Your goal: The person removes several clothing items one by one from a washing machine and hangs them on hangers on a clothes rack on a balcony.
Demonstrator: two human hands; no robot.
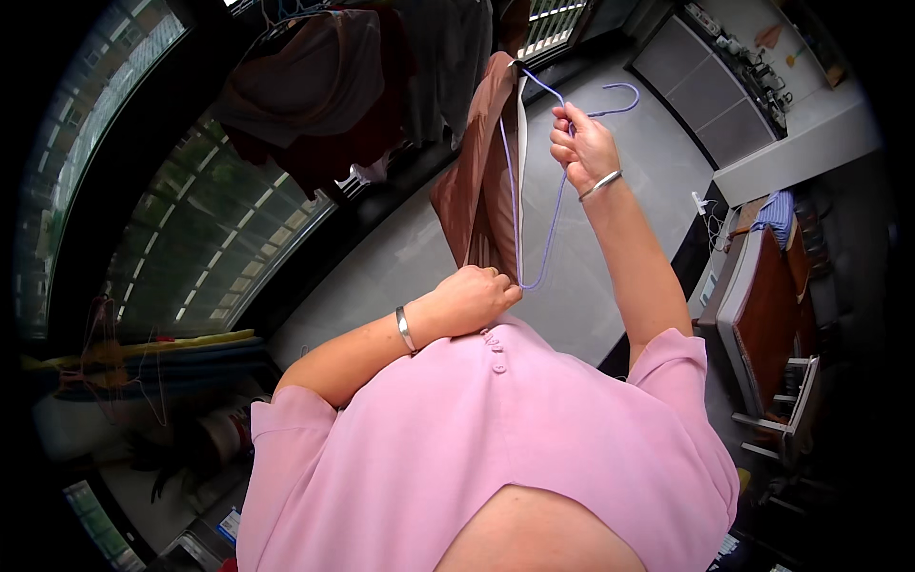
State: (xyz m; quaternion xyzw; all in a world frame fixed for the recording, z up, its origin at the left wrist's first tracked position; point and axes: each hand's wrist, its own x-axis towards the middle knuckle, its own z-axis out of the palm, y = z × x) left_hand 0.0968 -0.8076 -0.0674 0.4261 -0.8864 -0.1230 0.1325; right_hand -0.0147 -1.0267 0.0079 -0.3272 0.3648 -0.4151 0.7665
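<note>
My right hand (586, 143) is closed around the upper part of a purple wire clothes hanger (549, 236), just below its hook, which points away to the right. A reddish-brown garment (480, 157) with a pale inner edge hangs beside the hanger. Its upper end meets the hanger's far corner. Close to my chest, my left hand (479, 297) pinches the garment's near end beside the hanger's near corner. Whether those fingers also hold the wire is hidden. Each of my wrists wears a silver bangle.
Dark clothes (314, 86) hang on a rack at the upper left, by barred windows. A grey cabinet (704, 86) stands at the upper right. To the right is a brown padded chair (765, 322). Spare hangers (107, 365) hang at the lower left, above grey floor tiles (372, 286).
</note>
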